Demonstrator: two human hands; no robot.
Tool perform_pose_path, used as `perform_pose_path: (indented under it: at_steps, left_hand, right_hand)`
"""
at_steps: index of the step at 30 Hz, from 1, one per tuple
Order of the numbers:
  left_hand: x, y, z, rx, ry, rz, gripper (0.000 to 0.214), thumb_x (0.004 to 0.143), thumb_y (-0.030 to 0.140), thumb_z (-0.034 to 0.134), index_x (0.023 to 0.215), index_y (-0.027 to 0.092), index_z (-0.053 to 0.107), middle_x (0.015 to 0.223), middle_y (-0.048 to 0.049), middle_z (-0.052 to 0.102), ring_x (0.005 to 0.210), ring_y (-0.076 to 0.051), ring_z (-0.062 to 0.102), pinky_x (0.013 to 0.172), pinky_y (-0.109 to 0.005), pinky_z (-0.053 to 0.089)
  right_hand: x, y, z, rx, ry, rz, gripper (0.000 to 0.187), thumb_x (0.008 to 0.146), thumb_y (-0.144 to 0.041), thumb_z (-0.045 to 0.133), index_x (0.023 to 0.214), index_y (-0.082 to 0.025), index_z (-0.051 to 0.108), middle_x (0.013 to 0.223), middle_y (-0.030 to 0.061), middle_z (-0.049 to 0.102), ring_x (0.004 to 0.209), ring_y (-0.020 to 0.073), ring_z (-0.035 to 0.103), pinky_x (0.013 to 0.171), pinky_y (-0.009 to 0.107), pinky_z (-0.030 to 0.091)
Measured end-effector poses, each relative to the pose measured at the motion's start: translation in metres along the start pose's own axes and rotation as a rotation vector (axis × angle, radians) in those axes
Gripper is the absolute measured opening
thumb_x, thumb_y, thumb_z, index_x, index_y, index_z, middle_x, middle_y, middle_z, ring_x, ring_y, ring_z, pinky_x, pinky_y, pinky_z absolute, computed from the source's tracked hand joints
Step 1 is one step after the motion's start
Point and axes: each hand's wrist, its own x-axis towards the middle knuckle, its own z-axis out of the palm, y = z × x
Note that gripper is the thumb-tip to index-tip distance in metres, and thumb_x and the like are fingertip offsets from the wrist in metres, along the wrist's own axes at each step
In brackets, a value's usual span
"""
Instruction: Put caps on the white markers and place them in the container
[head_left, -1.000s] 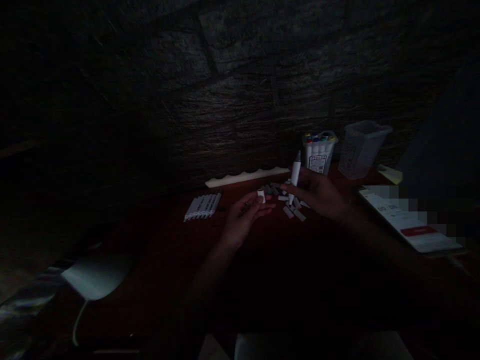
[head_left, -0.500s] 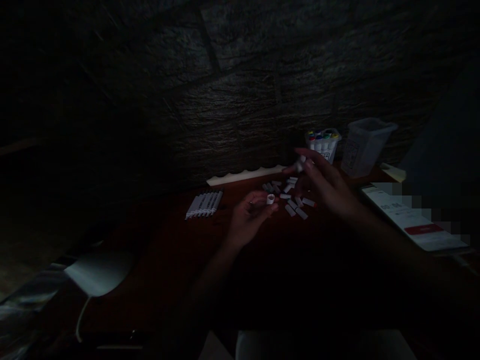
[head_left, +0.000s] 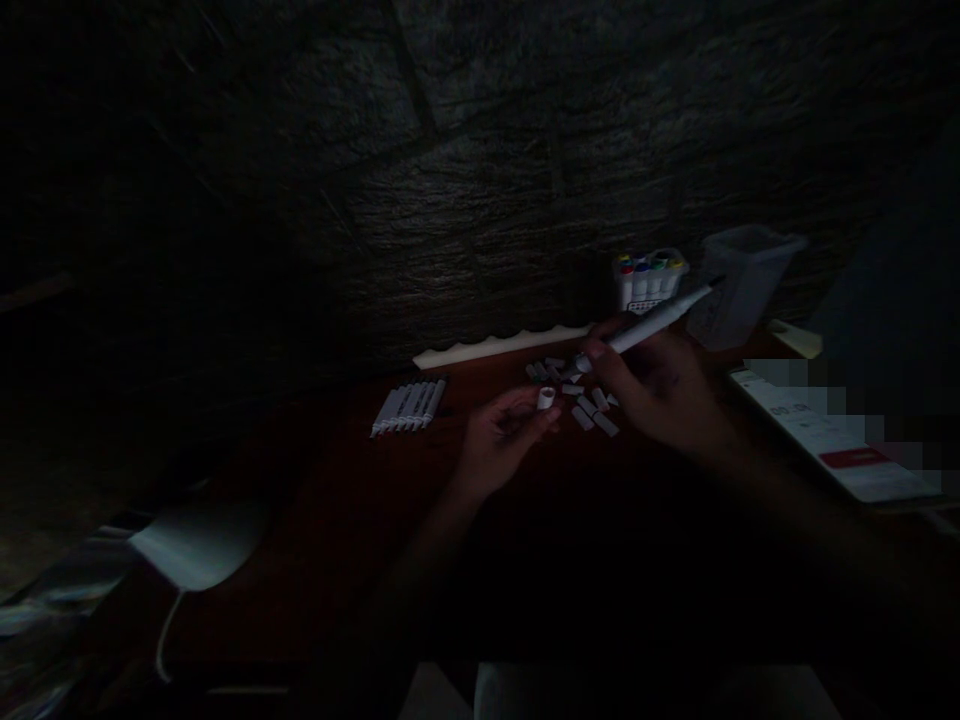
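Between the thumb and fingers of my left hand (head_left: 504,432) is a small white marker cap (head_left: 546,398), its hollow end facing up. My right hand (head_left: 656,385) is closed around a white marker (head_left: 651,325), which slants up to the right with a dark tip at its far end. The marker's lower end is just above and right of the cap, apart from it. Several loose caps (head_left: 594,415) lie on the table behind and beside my hands, partly covered by my right hand. To the left, several uncapped white markers (head_left: 409,405) lie side by side in a row.
Behind my right hand stands a clear box of markers with coloured ends (head_left: 626,285). Right of it is an empty clear plastic bin (head_left: 742,285). A pale wavy-edged strip (head_left: 495,348) lies along the wall. A tablet (head_left: 832,430) lies right, a white lamp-like object (head_left: 199,545) left. The scene is very dark.
My right hand has turned and moved slightly right and down; the marker in it now shows at full length, slanting across the hand. My left hand still holds the cap, almost unmoved.
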Motion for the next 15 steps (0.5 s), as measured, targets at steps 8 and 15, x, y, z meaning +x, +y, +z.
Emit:
perform_pose_path:
  at_steps: [8,15]
  left_hand:
    - [0.001,0.001,-0.001,0.012,-0.016,-0.014,0.025,0.076,0.030,0.073,0.097,0.018,0.069,0.084,-0.0045,0.074,0.067,-0.015,0.068,0.058,-0.025,0.054]
    - [-0.003,0.003,0.001,0.013,-0.060,0.002,0.024,0.077,0.030,0.073,0.096,0.016,0.070,0.083,-0.0043,0.074,0.063,-0.012,0.065,0.057,-0.024,0.053]
  right_hand:
    - [-0.004,0.004,0.001,-0.140,-0.158,-0.174,0.020,0.090,-0.039,0.055,0.088,-0.022,0.065,0.092,0.0041,0.072,0.079,0.0176,0.066,0.066,0.028,0.051]
    - [0.002,0.011,-0.001,-0.309,-0.124,-0.221,0.021,0.092,-0.034,0.052,0.090,-0.020,0.068,0.094,0.0052,0.073,0.078,0.0175,0.069,0.072,0.029,0.051]
